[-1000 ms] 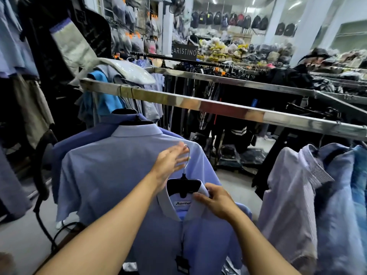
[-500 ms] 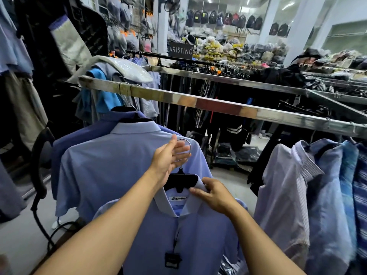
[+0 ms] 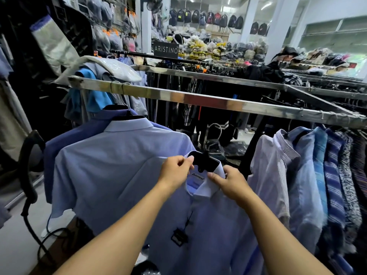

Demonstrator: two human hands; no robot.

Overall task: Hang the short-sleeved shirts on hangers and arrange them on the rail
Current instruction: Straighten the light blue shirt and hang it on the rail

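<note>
A light blue short-sleeved shirt point(image 3: 210, 231) sits on a black hanger point(image 3: 202, 161) in front of me, below the steel rail point(image 3: 198, 99). My left hand point(image 3: 175, 171) pinches the left side of its collar. My right hand point(image 3: 228, 181) grips the right collar flap with thumb on top. The hanger's metal hook point(image 3: 215, 130) points up, clear of the rail. A black price tag point(image 3: 178, 237) dangles on the shirt front. Two blue shirts point(image 3: 111, 167) hang on the rail to the left.
A row of striped and blue shirts point(image 3: 309, 175) hangs on the rail's right end. A black steamer hose and stand point(image 3: 29, 181) are at the left. Further racks of dark clothes point(image 3: 198, 76) and an ARISTINO sign point(image 3: 165, 50) stand behind.
My left hand has let go of the hanger hook and dropped to the collar's left side. My right hand stays on the right collar. The shirt has shifted slightly to the right.
</note>
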